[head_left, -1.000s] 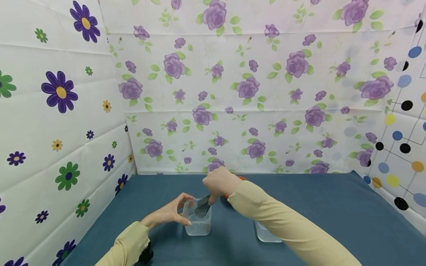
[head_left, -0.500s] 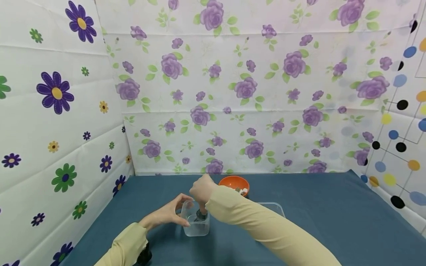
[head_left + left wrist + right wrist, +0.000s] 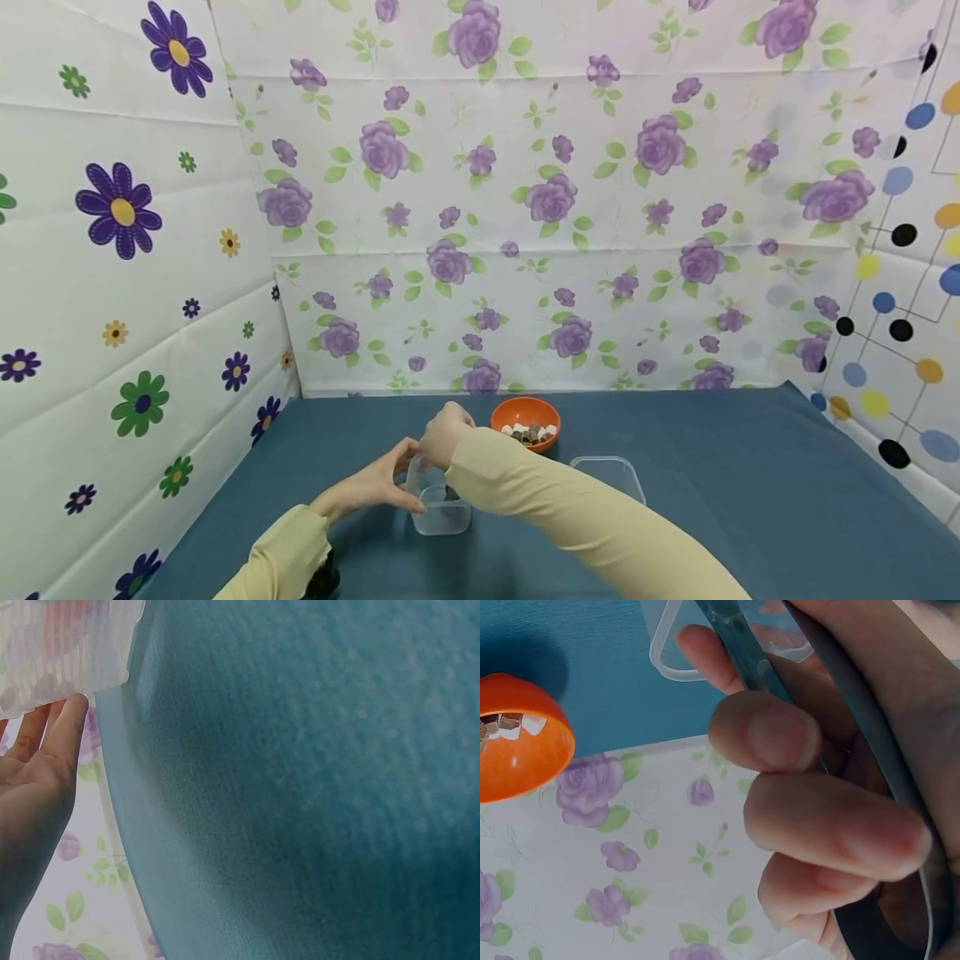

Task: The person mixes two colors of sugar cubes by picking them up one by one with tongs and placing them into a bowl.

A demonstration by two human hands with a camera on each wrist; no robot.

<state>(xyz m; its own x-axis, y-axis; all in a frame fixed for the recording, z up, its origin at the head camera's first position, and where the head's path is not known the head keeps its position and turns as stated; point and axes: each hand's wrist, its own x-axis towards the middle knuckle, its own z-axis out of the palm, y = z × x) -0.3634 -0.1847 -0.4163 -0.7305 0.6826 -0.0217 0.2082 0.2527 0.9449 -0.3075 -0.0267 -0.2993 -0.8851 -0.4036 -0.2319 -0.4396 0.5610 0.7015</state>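
Note:
My right hand (image 3: 446, 433) grips dark grey tongs (image 3: 855, 682), its fingers curled round both arms. The tongs point down into a clear plastic container (image 3: 441, 521); in the head view only a dark bit of their tips shows, and whether they pinch anything is hidden. With thumb and fingers spread round its left side, my left hand (image 3: 375, 483) holds that container on the table. In the left wrist view the container's ribbed wall (image 3: 67, 652) appears at the top left, fingers (image 3: 67, 731) against it.
An orange bowl (image 3: 525, 410) with white and brown cubes stands behind, right of my right hand. Another clear container (image 3: 611, 471) sits farther right, partly covered by my right sleeve (image 3: 570, 508). Blue cloth (image 3: 712, 492) covers the table; patterned sheets hang around it.
My right hand has moved left and lowered the tongs into the container, uncovering the orange bowl and the second container's far rim. My left hand keeps its hold.

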